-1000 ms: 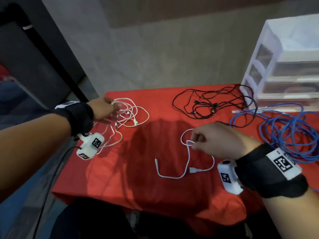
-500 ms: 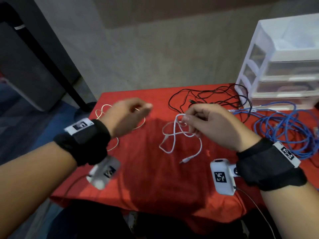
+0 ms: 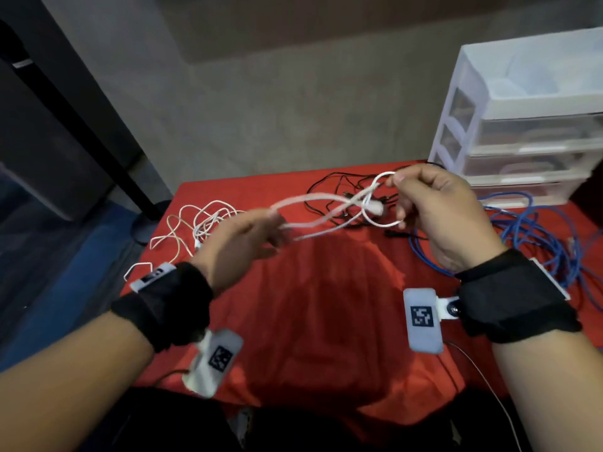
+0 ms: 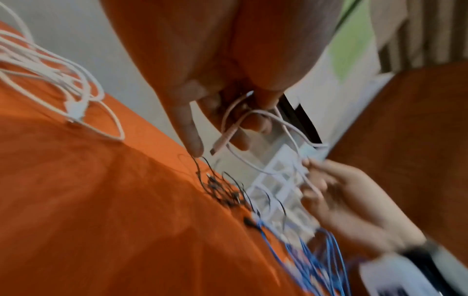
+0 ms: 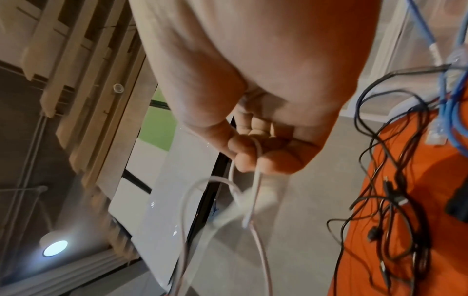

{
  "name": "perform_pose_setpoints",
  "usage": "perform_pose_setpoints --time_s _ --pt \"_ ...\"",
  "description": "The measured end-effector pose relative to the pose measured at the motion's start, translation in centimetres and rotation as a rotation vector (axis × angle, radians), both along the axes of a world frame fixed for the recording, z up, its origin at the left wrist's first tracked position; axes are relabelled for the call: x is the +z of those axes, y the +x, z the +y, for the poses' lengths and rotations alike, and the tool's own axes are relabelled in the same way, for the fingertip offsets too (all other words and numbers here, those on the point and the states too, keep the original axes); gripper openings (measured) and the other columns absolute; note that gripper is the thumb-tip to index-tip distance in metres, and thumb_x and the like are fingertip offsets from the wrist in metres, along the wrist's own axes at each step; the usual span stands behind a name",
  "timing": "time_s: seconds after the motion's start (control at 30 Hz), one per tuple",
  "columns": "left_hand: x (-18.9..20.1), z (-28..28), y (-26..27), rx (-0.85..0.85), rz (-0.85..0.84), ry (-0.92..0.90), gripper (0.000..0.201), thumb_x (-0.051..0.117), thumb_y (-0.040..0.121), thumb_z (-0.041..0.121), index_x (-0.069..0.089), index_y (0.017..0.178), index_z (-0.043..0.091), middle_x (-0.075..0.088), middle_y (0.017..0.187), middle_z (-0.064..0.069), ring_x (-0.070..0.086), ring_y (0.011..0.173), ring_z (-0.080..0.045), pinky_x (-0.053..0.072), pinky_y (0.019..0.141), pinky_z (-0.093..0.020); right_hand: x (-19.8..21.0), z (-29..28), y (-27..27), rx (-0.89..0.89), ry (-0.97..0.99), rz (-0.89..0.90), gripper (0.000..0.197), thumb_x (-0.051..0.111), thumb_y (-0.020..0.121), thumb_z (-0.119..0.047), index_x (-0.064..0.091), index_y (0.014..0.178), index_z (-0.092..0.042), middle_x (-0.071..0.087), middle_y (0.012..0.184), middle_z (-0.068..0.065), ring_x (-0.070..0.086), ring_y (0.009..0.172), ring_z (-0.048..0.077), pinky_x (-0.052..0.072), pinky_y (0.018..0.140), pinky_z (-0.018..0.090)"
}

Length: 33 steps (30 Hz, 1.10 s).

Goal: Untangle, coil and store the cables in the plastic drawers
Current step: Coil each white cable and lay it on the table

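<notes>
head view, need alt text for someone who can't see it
Two hands hold a short white cable above a red table: the right hand pinches a loop, the left hand holds the other end. Tangled white cables, black cables and blue cables lie beyond, beside plastic drawers.

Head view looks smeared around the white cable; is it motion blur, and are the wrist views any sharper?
Head view: left hand and white cable streak with motion, right hand sharper. Left wrist view: blurred throughout. Right wrist view: fingers crisp, cable below smeared.
</notes>
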<state>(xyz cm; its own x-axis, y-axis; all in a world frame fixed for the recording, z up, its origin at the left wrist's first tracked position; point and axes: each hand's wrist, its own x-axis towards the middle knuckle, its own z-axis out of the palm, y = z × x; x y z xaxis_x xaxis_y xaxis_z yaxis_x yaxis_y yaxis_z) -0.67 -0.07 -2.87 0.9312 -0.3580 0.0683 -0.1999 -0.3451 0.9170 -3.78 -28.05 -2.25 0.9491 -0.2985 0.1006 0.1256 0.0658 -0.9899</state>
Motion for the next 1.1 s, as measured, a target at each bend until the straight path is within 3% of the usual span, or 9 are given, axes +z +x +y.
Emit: perform_pose_setpoints --time_s 0.17,0.33,0.47,0.53,0.63,0.73,0.83,0.97,1.1 --pt "2.7 4.0 4.3 0.377 0.238 -0.434 0.034 0.038 0.11 0.031 0.06 0.09 0.015 0.061 0.067 0.004 0.062 0.064 -0.01 0.062 0.071 -0.034 -0.8 -0.1 0.3 0.0 -0.086 0.041 0.016 0.062 0.097 -0.007 0.067 0.083 -0.014 0.048 0.048 -0.003 0.041 0.044 0.012 0.036 0.044 0.023" --pt "5.0 8.5 8.3 0.641 0.331 -0.681 0.034 0.033 0.107 0.019 0.052 0.079 0.024 0.041 0.053 0.011 0.047 0.05 -0.003 0.06 0.074 -0.033 -1.7 1.4 0.6 0.044 -0.265 0.034 0.01 0.066 0.096 -0.012 0.068 0.086 -0.013 0.036 0.062 0.011 0.032 0.051 0.02 0.034 0.051 0.029" --pt "4.7 12.2 10.0 0.756 0.306 -0.679 0.03 0.033 0.101 0.012 0.052 0.082 0.025 0.041 0.053 0.01 0.042 0.045 -0.007 0.058 0.06 -0.029 -1.6 2.9 1.1 0.065 -0.259 0.082 0.008 0.064 0.096 -0.008 0.066 0.089 -0.008 0.045 0.058 0.012 0.043 0.042 0.016 0.042 0.041 0.022" --pt "4.2 13.1 10.2 0.74 0.29 -0.589 0.027 0.037 0.099 0.013 0.056 0.084 0.024 0.042 0.054 0.009 0.044 0.044 -0.007 0.051 0.061 -0.028 -1.4 4.6 1.4 0.089 -0.233 0.08 0.007 0.06 0.098 -0.004 0.064 0.092 -0.005 0.048 0.059 0.013 0.048 0.045 0.018 0.047 0.042 0.024" --pt "4.0 13.3 9.3 0.617 0.316 -0.475 0.021 0.044 0.102 0.023 0.064 0.098 0.021 0.04 0.059 0.006 0.047 0.047 -0.007 0.058 0.063 -0.029 -0.6 6.9 1.9 0.186 -0.206 0.085 0.006 0.058 0.099 -0.003 0.062 0.097 -0.006 0.054 0.062 0.011 0.056 0.052 0.018 0.054 0.048 0.03" --pt "4.6 11.6 6.4 0.519 0.262 -0.445 0.02 0.041 0.107 0.022 0.061 0.104 0.021 0.041 0.058 0.005 0.047 0.048 -0.007 0.061 0.062 -0.034 -0.4 8.4 2.2 0.272 -0.307 0.099 0.013 0.064 0.097 -0.009 0.063 0.11 -0.013 0.062 0.089 0.005 0.061 0.077 0.016 0.059 0.067 0.036" --pt "5.6 8.2 2.0 0.377 0.267 -0.598 0.02 0.038 0.108 0.012 0.055 0.117 0.017 0.053 0.066 0.001 0.063 0.06 -0.012 0.063 0.078 -0.045 0.4 9.2 0.9 0.221 -0.556 -0.01 0.022 0.069 0.094 -0.015 0.065 0.115 -0.017 0.066 0.109 0.0 0.061 0.092 0.005 0.05 0.088 0.021" --pt "6.0 3.9 -2.6 0.183 0.467 -0.912 0.028 0.04 0.101 0.002 0.055 0.123 0.01 0.074 0.099 -0.007 0.074 0.103 -0.022 0.057 0.092 -0.047 2.1 12.5 -3.4 0.455 -0.537 -0.105 0.021 0.072 0.093 -0.02 0.066 0.114 -0.016 0.073 0.107 -0.005 0.065 0.095 -0.001 0.046 0.086 0.014" --pt "6.6 1.2 -4.8 0.123 0.444 -0.895 0.026 0.042 0.104 0.005 0.054 0.126 0.01 0.071 0.127 -0.009 0.066 0.12 -0.018 0.063 0.079 -0.033 1.8 14.6 -4.9 0.508 -0.31 -0.018 0.026 0.072 0.095 -0.019 0.055 0.113 -0.012 0.075 0.089 0.004 0.057 0.072 0.024 0.043 0.069 0.04"
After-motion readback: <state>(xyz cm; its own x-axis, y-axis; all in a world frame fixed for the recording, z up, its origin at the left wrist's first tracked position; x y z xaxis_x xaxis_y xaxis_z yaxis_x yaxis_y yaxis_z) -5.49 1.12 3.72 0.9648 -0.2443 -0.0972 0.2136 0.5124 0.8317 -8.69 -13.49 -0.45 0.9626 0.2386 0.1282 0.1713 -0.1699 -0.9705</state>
